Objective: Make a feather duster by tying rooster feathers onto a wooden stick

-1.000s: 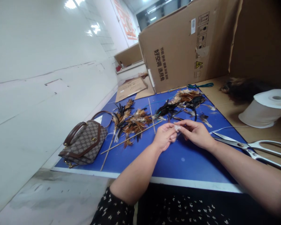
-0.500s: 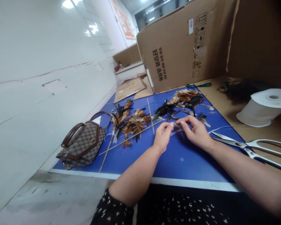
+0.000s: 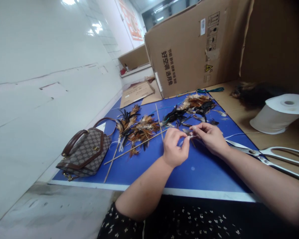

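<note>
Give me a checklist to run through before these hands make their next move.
1. Left hand close to right hand: ok, fingertips nearly together.
2. Firm hold on the small pale piece: cannot tell, fingers partly hide it.
3. Scissors clear of the right forearm: cannot tell, the forearm partly covers them.
4. White spool upright: ok.
5. Handbag away from the hands: ok, far left.
6. Feathers gathered in one pile: not ok, scattered.

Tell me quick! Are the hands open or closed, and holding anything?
Left hand: closed, pinching a thin white strip.
Right hand: closed in a pinch; anything held there is too small to tell.
</note>
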`<state>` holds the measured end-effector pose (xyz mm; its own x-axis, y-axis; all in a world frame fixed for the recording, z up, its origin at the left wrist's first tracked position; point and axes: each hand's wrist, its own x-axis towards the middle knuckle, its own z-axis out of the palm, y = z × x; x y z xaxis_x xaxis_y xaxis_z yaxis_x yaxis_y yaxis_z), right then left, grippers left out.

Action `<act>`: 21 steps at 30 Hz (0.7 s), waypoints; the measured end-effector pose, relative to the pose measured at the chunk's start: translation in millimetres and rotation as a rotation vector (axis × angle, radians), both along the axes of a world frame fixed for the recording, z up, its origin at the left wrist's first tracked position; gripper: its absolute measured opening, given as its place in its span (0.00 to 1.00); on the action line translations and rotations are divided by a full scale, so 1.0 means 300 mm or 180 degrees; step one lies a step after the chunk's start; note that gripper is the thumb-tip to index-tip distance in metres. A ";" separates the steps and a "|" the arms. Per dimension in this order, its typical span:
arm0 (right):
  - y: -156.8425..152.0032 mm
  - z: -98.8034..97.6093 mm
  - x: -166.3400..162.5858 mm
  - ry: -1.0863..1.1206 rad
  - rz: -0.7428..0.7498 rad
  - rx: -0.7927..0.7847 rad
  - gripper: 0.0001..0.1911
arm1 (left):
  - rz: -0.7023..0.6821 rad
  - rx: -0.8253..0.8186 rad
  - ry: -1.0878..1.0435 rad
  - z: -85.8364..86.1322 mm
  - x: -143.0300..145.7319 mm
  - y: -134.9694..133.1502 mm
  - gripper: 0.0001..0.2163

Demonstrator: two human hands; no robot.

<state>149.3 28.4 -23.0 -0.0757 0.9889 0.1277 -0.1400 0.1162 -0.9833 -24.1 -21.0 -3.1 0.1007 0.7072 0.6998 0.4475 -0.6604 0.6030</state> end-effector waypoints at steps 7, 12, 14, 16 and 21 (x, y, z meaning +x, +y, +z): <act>0.010 -0.005 0.000 0.0270 -0.0027 -0.0234 0.20 | -0.0256 0.0551 0.1495 -0.020 0.022 0.006 0.12; 0.005 -0.007 -0.010 0.0323 0.0016 -0.0229 0.22 | 0.0002 0.0601 0.1946 -0.043 0.031 0.034 0.16; 0.001 -0.003 -0.014 0.0382 0.0075 -0.0247 0.24 | 0.0106 0.0579 0.1955 -0.051 0.028 0.047 0.16; -0.003 0.001 -0.017 0.0490 0.0167 -0.0319 0.24 | 0.0154 0.0572 0.1999 -0.057 0.023 0.057 0.15; -0.010 0.006 -0.018 0.0636 0.0228 -0.0448 0.23 | 0.0222 0.0624 0.2256 -0.061 0.019 0.067 0.15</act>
